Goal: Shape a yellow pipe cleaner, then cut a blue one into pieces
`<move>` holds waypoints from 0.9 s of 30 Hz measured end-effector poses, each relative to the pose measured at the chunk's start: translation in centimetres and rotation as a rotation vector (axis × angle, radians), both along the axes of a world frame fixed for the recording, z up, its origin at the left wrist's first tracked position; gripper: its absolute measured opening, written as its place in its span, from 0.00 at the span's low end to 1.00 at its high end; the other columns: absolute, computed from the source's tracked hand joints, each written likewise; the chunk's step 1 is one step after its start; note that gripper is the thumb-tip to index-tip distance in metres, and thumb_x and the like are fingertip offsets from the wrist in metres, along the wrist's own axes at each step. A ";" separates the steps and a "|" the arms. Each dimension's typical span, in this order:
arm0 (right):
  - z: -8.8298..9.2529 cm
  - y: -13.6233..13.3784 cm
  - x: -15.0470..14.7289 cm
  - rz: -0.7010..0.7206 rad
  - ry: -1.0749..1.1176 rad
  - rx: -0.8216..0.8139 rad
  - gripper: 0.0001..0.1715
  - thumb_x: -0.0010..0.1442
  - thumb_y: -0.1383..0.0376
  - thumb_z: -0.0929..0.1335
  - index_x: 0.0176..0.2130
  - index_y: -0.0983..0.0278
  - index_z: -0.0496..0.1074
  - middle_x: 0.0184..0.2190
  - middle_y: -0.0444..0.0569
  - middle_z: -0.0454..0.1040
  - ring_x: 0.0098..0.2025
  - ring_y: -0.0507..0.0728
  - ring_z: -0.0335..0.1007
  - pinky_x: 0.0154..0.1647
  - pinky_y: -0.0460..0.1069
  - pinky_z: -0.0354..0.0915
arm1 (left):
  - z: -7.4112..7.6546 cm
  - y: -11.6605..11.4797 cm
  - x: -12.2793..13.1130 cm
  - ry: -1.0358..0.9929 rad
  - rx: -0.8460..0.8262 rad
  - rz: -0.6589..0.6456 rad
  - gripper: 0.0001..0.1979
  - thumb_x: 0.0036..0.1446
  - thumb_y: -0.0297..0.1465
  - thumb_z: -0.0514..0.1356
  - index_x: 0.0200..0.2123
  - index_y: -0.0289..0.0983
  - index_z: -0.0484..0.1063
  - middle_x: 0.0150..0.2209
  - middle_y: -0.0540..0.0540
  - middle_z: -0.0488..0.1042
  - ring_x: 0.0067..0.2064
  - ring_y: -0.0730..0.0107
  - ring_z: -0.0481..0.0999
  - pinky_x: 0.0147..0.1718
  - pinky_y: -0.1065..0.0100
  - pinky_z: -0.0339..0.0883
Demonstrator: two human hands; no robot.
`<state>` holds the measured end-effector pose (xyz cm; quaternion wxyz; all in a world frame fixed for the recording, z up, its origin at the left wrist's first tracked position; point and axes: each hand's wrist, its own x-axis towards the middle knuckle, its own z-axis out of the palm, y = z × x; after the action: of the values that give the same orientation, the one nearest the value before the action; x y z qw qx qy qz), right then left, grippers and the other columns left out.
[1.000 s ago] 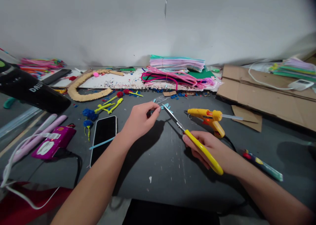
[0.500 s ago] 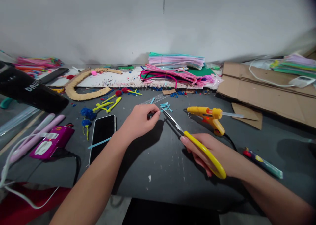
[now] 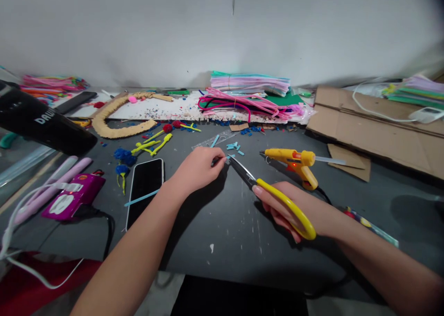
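Observation:
My left hand [image 3: 204,165] pinches a thin light blue strip [image 3: 228,158], whose short end pokes out past the fingertips. A length of light blue strip [image 3: 142,198] shows on the other side of my left wrist, across the phone; whether it is the same piece I cannot tell. My right hand [image 3: 280,209] is closed on scissors [image 3: 284,202] with yellow handles. Their blade tips are at the strip's end, just right of my left fingers. Several small cut light blue pieces [image 3: 236,147] lie just beyond the tips, near a clear ruler [image 3: 222,138].
Right of the scissors lies a yellow glue gun [image 3: 291,158] with a lit red light. Cardboard [image 3: 374,135] leans behind it. A phone [image 3: 145,182], purple power box [image 3: 74,198] and black tumbler [image 3: 45,121] are at left. Pink pipe cleaners [image 3: 239,104] lie at the back.
The scissors and my right hand have shifted slightly up and left, the blades now nearer my left fingertips. The view has tilted a little.

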<state>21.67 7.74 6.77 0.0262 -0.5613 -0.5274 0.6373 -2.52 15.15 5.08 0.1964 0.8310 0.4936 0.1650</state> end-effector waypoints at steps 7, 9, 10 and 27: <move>-0.1 0.0 -0.3 -0.035 0.023 0.001 0.33 0.57 0.35 0.63 0.27 0.62 0.62 0.10 0.38 0.60 0.09 0.48 0.57 0.08 0.43 0.57 | -0.3 0.2 -0.4 -0.007 0.024 0.017 0.11 0.62 0.35 0.55 0.34 0.38 0.77 0.30 0.46 0.77 0.30 0.67 0.72 0.28 0.68 0.58; -0.3 0.0 -0.2 -0.045 0.051 -0.023 0.33 0.58 0.35 0.62 0.28 0.62 0.62 0.10 0.38 0.61 0.09 0.49 0.57 0.08 0.42 0.56 | -0.3 0.4 -0.9 0.003 0.016 0.033 0.12 0.61 0.36 0.55 0.34 0.38 0.77 0.29 0.45 0.77 0.28 0.67 0.71 0.27 0.68 0.57; -0.4 0.1 -0.1 -0.051 0.072 -0.036 0.33 0.59 0.36 0.61 0.29 0.62 0.62 0.10 0.38 0.60 0.09 0.49 0.58 0.08 0.42 0.55 | -0.3 0.5 -1.1 0.009 0.013 0.048 0.12 0.61 0.36 0.55 0.33 0.38 0.76 0.28 0.45 0.76 0.28 0.67 0.70 0.26 0.68 0.57; -0.2 -0.8 1.0 -0.050 0.168 0.078 0.30 0.62 0.39 0.61 0.34 0.63 0.67 0.17 0.39 0.62 0.14 0.48 0.57 0.14 0.43 0.57 | 0.4 -0.1 -0.3 -0.194 -0.010 0.127 0.10 0.65 0.37 0.53 0.38 0.38 0.70 0.28 0.49 0.78 0.26 0.71 0.70 0.28 0.70 0.58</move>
<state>22.70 6.94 6.58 0.1082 -0.5174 -0.5335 0.6602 -2.84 15.02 5.46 0.2368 0.7772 0.5245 0.2543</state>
